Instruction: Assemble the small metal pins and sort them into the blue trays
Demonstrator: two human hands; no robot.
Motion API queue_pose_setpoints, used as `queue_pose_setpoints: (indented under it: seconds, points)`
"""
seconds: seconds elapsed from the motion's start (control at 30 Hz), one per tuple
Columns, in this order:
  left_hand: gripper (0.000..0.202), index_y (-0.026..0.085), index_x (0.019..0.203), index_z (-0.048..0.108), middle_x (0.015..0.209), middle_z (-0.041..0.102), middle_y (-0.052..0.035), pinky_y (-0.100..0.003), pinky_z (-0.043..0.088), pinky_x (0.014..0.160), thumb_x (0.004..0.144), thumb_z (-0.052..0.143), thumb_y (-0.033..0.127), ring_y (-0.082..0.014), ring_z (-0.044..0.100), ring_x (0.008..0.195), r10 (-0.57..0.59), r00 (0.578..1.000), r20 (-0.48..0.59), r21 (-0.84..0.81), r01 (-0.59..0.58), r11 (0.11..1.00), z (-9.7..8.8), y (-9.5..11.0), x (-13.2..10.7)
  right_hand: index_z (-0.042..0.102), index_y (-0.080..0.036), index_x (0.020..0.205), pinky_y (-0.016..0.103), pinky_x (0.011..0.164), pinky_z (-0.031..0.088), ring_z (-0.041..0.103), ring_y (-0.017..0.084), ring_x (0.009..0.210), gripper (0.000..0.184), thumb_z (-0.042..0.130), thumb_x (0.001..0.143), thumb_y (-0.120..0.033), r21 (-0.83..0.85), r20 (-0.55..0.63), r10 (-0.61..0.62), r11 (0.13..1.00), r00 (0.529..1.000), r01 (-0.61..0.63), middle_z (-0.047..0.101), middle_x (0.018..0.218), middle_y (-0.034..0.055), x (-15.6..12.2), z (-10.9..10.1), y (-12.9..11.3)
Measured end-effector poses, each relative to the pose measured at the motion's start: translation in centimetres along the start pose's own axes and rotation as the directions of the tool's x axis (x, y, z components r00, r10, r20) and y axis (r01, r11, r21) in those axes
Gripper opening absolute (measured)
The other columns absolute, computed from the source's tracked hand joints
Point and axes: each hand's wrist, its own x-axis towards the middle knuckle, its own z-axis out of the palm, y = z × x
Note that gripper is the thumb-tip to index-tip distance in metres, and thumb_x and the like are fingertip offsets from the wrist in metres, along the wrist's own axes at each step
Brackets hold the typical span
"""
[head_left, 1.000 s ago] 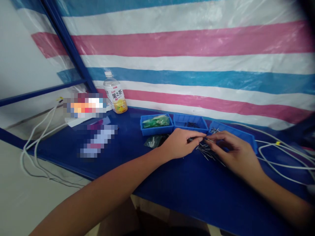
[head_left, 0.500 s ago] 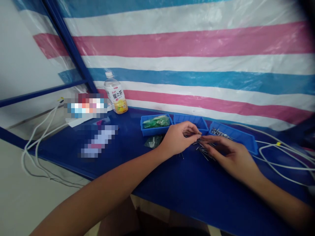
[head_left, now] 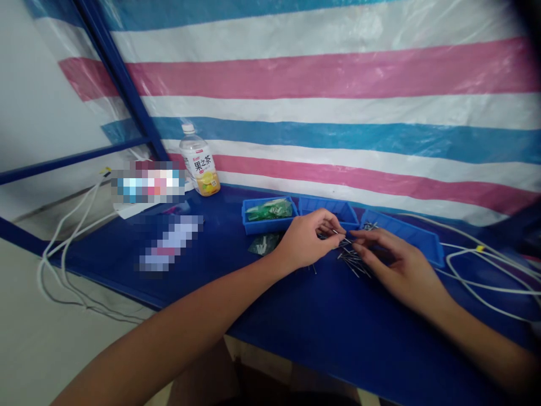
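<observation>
A loose pile of thin metal pins (head_left: 354, 260) lies on the blue table (head_left: 296, 316), in front of three small blue bins. My left hand (head_left: 306, 239) is closed, pinching a few pins by their ends just before the middle bin (head_left: 327, 210). My right hand (head_left: 395, 262) rests over the pile with curled fingers, its fingertips close to those of my left hand. I cannot make out what they hold. The left bin (head_left: 268, 214) holds green bags. The right bin (head_left: 401, 232) holds more pins.
A drink bottle (head_left: 198, 160) stands at the back left by a white power strip (head_left: 131, 210). White cables (head_left: 486, 270) loop on the right and hang off the left edge. A small clear bag (head_left: 262, 243) lies before the left bin. A striped tarp forms the back wall.
My left hand has lifted and drawn back a little towards the middle bin, still pinching pins. My right hand shifted slightly left over the pile.
</observation>
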Motion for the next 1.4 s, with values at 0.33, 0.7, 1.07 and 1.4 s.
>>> queue_pose_setpoints:
  seconds: [0.33,0.7,1.07,1.4]
  points:
    - [0.026,0.019,0.117,0.07,0.108,0.084,-0.0082,-0.038,0.063,0.098,0.092,0.077,0.02,-0.021,0.081,0.101,0.022,0.999,0.037,0.02,-0.023,1.0,0.1,0.6,-0.1,0.081,-0.029,0.11,0.035,0.066,0.052,0.067,0.023,0.077,0.036,0.058,0.106,-0.056,0.003,0.18,0.021,1.0,0.983,-0.022,0.076,0.088,0.004,-0.2,0.2,-0.3]
    - [0.042,0.019,0.135,0.065,0.121,0.08,-0.0115,-0.04,0.064,0.094,0.095,0.076,0.026,-0.0212,0.079,0.1,0.026,0.999,-0.041,0.066,-0.024,0.998,-0.1,0.0,0.1,0.079,-0.022,0.095,0.027,0.047,0.04,0.052,0.014,0.056,0.041,0.071,0.095,-0.063,0.523,0.126,0.412,0.746,0.902,-0.413,0.067,0.073,0.0024,0.6,-0.4,0.3]
    - [0.026,0.017,0.121,0.074,0.119,0.081,-0.0102,-0.043,0.062,0.1,0.1,0.058,0.018,-0.0246,0.077,0.109,0.135,0.988,0.08,0.415,-0.156,0.897,-1.2,-0.5,0.3,0.076,-0.023,0.089,0.024,0.041,0.04,0.053,0.013,0.049,0.045,0.069,0.096,-0.067,0.671,0.118,0.538,0.577,0.835,-0.466,0.061,0.061,0.0008,0.5,-0.5,-0.3]
    - [0.023,0.016,0.118,0.077,0.118,0.081,-0.0115,-0.044,0.059,0.102,0.097,0.067,0.016,-0.0281,0.075,0.113,0.127,0.913,0.389,0.614,-0.359,0.703,-0.9,-2.0,0.0,0.076,-0.023,0.091,0.026,0.048,0.046,0.056,0.015,0.054,0.047,0.071,0.094,-0.069,0.642,0.188,0.477,0.602,0.858,-0.475,0.064,0.064,0.0019,0.0,0.0,-1.2]
